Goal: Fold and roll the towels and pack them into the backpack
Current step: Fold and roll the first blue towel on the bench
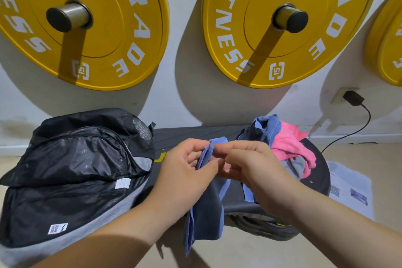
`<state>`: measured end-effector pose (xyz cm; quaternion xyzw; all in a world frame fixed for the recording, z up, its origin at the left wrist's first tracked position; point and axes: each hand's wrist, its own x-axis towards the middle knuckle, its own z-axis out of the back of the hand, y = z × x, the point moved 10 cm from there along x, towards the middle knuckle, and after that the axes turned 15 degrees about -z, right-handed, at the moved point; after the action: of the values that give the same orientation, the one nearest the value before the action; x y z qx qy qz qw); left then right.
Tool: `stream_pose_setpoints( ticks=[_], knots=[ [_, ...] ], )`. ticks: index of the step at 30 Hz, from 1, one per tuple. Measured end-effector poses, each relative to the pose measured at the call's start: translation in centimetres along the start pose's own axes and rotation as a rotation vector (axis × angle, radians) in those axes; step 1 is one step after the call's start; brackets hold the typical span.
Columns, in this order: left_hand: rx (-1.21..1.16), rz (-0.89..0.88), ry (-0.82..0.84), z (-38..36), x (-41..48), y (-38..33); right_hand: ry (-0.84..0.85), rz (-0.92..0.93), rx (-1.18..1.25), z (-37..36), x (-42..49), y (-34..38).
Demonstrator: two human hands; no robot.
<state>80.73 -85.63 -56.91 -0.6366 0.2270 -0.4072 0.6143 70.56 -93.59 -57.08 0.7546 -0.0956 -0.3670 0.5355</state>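
Note:
A blue towel with a dark grey face hangs in front of me over the dark bench. My left hand and my right hand pinch its top edge side by side at the centre of the view. The black backpack lies unzipped on the left end of the bench, with grey lining showing. A heap of other towels, blue, pink and grey, sits on the right end of the bench.
Yellow weight plates hang on pegs on the white wall behind the bench. A black charger is plugged into a wall socket, with its cable trailing to the floor. A printed paper sheet lies on the floor at the right.

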Motion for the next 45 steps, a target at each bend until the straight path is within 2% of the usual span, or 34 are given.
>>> stream_pose_setpoints(
  ticks=[2, 3, 6, 8, 10, 13, 16, 18, 21, 24, 26, 28, 35, 38, 41, 45],
  knots=[
    [0.008, 0.005, 0.004, 0.4, 0.2, -0.2, 0.042, -0.015, -0.033, -0.4, -0.7, 0.5],
    [0.008, 0.012, 0.008, 0.6, 0.3, -0.2, -0.002, -0.008, -0.085, 0.0, -0.7, 0.8],
    [-0.007, 0.020, 0.019, 0.9, 0.7, -0.4, -0.304, 0.075, -0.239, 3.9, 0.0, 1.9],
    [-0.040, -0.006, 0.020, 1.2, 1.1, -0.9, -0.371, 0.089, -0.271, 5.9, 0.7, 2.1],
    [-0.098, -0.041, 0.045, 1.3, 1.6, -1.5, -0.218, -0.014, -0.179, 6.4, 1.7, 1.1],
    [-0.233, -0.070, 0.087, 1.5, 2.1, -2.3, 0.220, -0.188, -0.122, 3.3, 1.0, -0.9],
    [-0.236, -0.084, 0.087, 2.1, 2.6, -1.9, 0.299, -0.162, -0.159, 2.2, 0.6, -1.6],
    [-0.204, -0.073, 0.061, 2.7, 2.8, -1.3, 0.228, -0.095, -0.161, 2.6, 1.2, -1.3],
    [-0.103, -0.073, -0.010, 4.2, 3.2, -0.5, 0.027, 0.054, -0.173, 4.3, 1.6, 0.5],
    [0.179, -0.222, -0.008, 5.0, 3.3, -1.9, -0.110, 0.230, -0.224, 4.5, 0.6, 2.6],
    [0.250, -0.276, -0.018, 5.1, 3.2, -2.7, -0.200, 0.339, -0.324, 4.0, -0.2, 3.9],
    [0.243, -0.245, -0.013, 5.3, 3.4, -2.4, -0.241, 0.345, -0.348, 4.0, -0.5, 4.2],
    [0.072, 0.019, 0.074, 4.4, 2.5, -0.7, -0.295, 0.173, -0.242, 5.6, 0.2, 2.4],
    [0.125, 0.049, 0.124, 4.9, 2.4, -0.5, -0.318, 0.150, -0.258, 5.6, 0.6, 2.4],
    [0.243, -0.023, 0.085, 6.4, 3.4, -1.5, -0.346, 0.200, -0.259, 5.0, 0.9, 3.1],
    [0.389, -0.272, -0.119, 9.1, 6.3, -5.6, -0.464, 0.411, -0.197, 4.6, 0.5, 7.5]
  ],
)
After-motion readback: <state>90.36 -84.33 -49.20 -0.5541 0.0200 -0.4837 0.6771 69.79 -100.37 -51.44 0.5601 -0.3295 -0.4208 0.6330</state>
